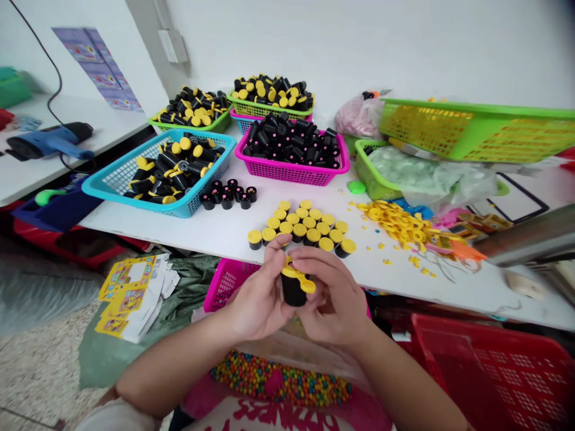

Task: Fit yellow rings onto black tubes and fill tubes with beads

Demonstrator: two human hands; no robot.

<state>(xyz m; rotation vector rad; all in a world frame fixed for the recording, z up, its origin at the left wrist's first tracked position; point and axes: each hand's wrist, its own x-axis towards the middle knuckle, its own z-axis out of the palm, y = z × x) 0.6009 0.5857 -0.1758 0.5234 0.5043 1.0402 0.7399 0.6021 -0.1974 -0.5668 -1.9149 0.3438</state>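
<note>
Both my hands hold one small black canister (294, 292) above my lap. My left hand (258, 302) grips its left side, thumb at the top. My right hand (335, 296) closes round it from the right, fingers at the rim. A yellow ring-shaped cap piece (296, 272) with a looped tab sits on top, its opening partly hidden by fingers. Just beyond, yellow-capped black canisters (309, 222) stand upright in rows. Below my hands lie many small coloured balls (287, 380) in a container, with a clear plastic bag beside them.
Black canisters without yellow tops (227, 194) stand near a blue basket (188, 206) of yellow-capped ones. A magenta basket (291, 170) holds black canisters. Loose yellow cap parts (399, 222) lie to the right. A red crate (485, 371) is at lower right, printed cards (130, 293) at left.
</note>
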